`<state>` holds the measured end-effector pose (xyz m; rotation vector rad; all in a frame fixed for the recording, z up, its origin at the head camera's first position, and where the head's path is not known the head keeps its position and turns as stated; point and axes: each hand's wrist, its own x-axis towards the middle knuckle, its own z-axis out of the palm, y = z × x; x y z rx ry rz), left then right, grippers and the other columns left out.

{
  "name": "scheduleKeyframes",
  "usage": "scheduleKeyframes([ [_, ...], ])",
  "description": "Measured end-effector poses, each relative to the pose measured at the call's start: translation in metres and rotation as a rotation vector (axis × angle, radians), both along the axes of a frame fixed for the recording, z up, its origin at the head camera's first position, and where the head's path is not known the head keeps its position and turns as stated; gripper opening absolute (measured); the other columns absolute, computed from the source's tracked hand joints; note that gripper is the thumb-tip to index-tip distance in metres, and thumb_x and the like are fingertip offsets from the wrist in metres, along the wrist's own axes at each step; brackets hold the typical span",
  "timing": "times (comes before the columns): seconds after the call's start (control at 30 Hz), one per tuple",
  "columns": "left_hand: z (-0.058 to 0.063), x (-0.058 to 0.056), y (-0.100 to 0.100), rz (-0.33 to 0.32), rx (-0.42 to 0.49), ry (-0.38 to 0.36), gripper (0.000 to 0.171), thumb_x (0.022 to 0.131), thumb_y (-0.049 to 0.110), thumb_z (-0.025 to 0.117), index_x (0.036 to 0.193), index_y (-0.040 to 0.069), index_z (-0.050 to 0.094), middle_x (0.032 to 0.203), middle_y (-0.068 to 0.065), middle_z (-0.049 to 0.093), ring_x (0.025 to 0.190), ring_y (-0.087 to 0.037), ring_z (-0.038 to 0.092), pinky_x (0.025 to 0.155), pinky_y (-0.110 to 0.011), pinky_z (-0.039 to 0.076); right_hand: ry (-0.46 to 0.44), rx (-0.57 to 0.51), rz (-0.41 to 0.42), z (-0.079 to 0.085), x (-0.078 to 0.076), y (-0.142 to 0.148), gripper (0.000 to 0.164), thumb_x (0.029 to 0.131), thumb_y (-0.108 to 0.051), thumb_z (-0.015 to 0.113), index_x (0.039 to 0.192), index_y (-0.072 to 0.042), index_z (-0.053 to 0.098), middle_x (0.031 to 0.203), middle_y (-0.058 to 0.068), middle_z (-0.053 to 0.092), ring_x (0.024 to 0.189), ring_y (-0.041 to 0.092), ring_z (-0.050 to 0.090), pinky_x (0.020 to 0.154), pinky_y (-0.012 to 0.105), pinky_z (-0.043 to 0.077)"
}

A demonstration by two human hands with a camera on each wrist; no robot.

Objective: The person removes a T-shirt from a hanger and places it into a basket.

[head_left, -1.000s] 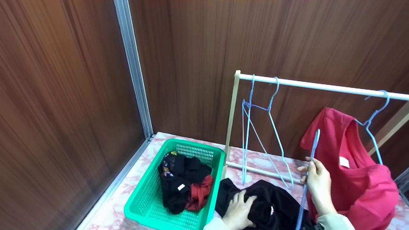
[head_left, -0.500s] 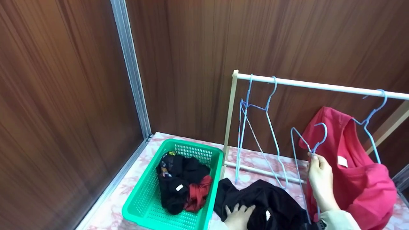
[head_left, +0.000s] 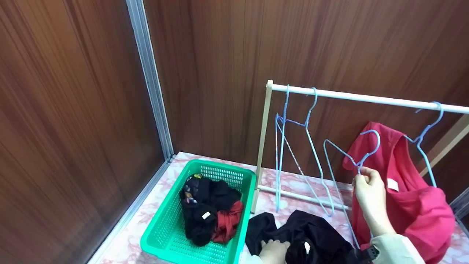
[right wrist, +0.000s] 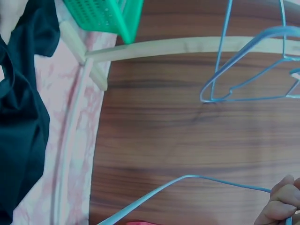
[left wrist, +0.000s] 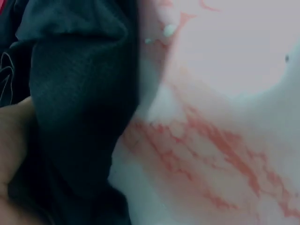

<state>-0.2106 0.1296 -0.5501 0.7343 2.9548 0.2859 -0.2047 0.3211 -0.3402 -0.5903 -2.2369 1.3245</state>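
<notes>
In the head view my right hand [head_left: 370, 198] pinches a blue wire hanger [head_left: 339, 148] just below its hook, holding it upright off the rack. The same hand [right wrist: 283, 201] shows at the lower right of the right wrist view. My left hand [head_left: 274, 252] grips a bunched black garment [head_left: 311, 229] with a white label, lying on the marbled surface. Its fingers are partly sunk in the folds. In the left wrist view the black cloth [left wrist: 84, 93] hides most of the left hand [left wrist: 11, 145].
A green basket [head_left: 161, 227] with black and red clothes stands left of the garment. Behind is a white-railed rack [head_left: 359, 97] bearing bare blue hangers [head_left: 318, 165] and a pink-red garment [head_left: 421, 216] on its own hanger. Wood-patterned panels [head_left: 220, 73] enclose the back and left.
The hanger in my right hand has turned from edge-on to show its hook and shoulder, and has risen slightly. My left hand has moved nearer, and its fingers have drawn in on the black cloth.
</notes>
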Motion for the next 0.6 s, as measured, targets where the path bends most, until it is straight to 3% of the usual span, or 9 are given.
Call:
scheduleKeyframes([
  [0.13, -0.003, 0.000, 0.000, 0.014, 0.057, 0.050, 0.042, 0.068, 0.032, 0.080, 0.108, 0.031, 0.067, 0.104, 0.000, 0.056, 0.095, -0.019, 0.056, 0.083, -0.046, 0.049, 0.015, -0.006, 0.006, 0.004, 0.000, -0.002, 0.040, 0.089, -0.009, 0.037, 0.126, 0.002, 0.045, 0.056, -0.026, 0.044, 0.059, -0.007, 0.044, 0.061, 0.016, 0.035],
  [0.17, -0.017, -0.006, 0.003, 0.022, 0.086, 0.076, 0.044, 0.067, 0.034, 0.081, 0.108, 0.033, 0.067, 0.106, 0.001, 0.053, 0.095, -0.019, 0.055, 0.082, -0.046, 0.049, 0.016, -0.007, 0.009, 0.005, 0.000, -0.002, 0.040, 0.088, -0.009, 0.037, 0.126, 0.002, 0.045, 0.056, -0.026, 0.045, 0.059, -0.007, 0.044, 0.061, 0.016, 0.035],
  [0.2, -0.019, -0.007, 0.003, 0.031, 0.125, 0.086, 0.045, 0.065, 0.034, 0.082, 0.108, 0.032, 0.067, 0.109, 0.001, 0.052, 0.095, -0.019, 0.055, 0.080, -0.046, 0.049, 0.018, -0.009, 0.012, 0.005, 0.000, -0.002, 0.039, 0.088, -0.008, 0.037, 0.125, 0.002, 0.045, 0.056, -0.026, 0.045, 0.059, -0.008, 0.044, 0.061, 0.015, 0.035],
  [0.27, -0.020, -0.010, 0.001, 0.035, 0.242, 0.088, 0.048, 0.063, 0.032, 0.082, 0.108, 0.026, 0.068, 0.117, 0.002, 0.053, 0.094, -0.020, 0.058, 0.076, -0.042, 0.050, 0.020, -0.009, 0.018, 0.006, -0.001, -0.002, 0.039, 0.088, -0.008, 0.036, 0.125, 0.002, 0.045, 0.056, -0.025, 0.045, 0.059, -0.007, 0.045, 0.061, 0.015, 0.035],
  [0.33, -0.018, -0.013, -0.001, 0.051, 0.418, 0.067, 0.051, 0.063, 0.027, 0.081, 0.111, 0.018, 0.067, 0.124, 0.000, 0.055, 0.097, -0.022, 0.062, 0.077, -0.039, 0.051, 0.022, -0.011, 0.022, 0.006, -0.001, -0.002, 0.039, 0.088, -0.008, 0.036, 0.125, 0.002, 0.044, 0.056, -0.025, 0.046, 0.059, -0.007, 0.045, 0.061, 0.015, 0.035],
  [0.37, -0.016, -0.014, -0.001, 0.065, 0.514, 0.055, 0.050, 0.064, 0.026, 0.080, 0.111, 0.015, 0.067, 0.125, -0.001, 0.058, 0.098, -0.024, 0.064, 0.077, -0.037, 0.052, 0.020, -0.010, 0.023, 0.006, -0.002, -0.002, 0.039, 0.088, -0.008, 0.036, 0.125, 0.002, 0.044, 0.056, -0.025, 0.046, 0.059, -0.006, 0.045, 0.061, 0.016, 0.036],
  [0.4, -0.001, -0.010, -0.005, 0.085, 0.611, 0.037, 0.048, 0.064, 0.022, 0.079, 0.109, 0.011, 0.067, 0.121, -0.003, 0.063, 0.095, -0.024, 0.066, 0.074, -0.033, 0.053, 0.019, -0.010, 0.022, 0.006, -0.002, -0.002, 0.039, 0.089, -0.009, 0.036, 0.125, 0.002, 0.044, 0.056, -0.024, 0.045, 0.059, -0.006, 0.045, 0.061, 0.016, 0.036],
  [0.47, 0.007, -0.013, -0.006, 0.130, 0.791, 0.064, 0.042, 0.064, 0.017, 0.076, 0.104, 0.007, 0.067, 0.108, -0.007, 0.070, 0.091, -0.024, 0.069, 0.071, -0.028, 0.053, 0.015, 0.002, 0.015, 0.007, -0.002, -0.002, 0.039, 0.089, -0.010, 0.037, 0.125, 0.002, 0.045, 0.057, -0.023, 0.044, 0.059, -0.004, 0.044, 0.061, 0.017, 0.035],
  [0.6, 0.027, -0.020, -0.006, 0.264, 1.022, 0.153, 0.027, 0.064, 0.013, 0.073, 0.090, 0.009, 0.066, 0.082, -0.009, 0.073, 0.077, -0.022, 0.069, 0.063, -0.030, 0.051, 0.005, 0.028, 0.000, 0.009, -0.003, -0.003, 0.040, 0.090, -0.012, 0.037, 0.125, 0.003, 0.046, 0.060, -0.019, 0.042, 0.059, -0.001, 0.041, 0.060, 0.018, 0.035],
])
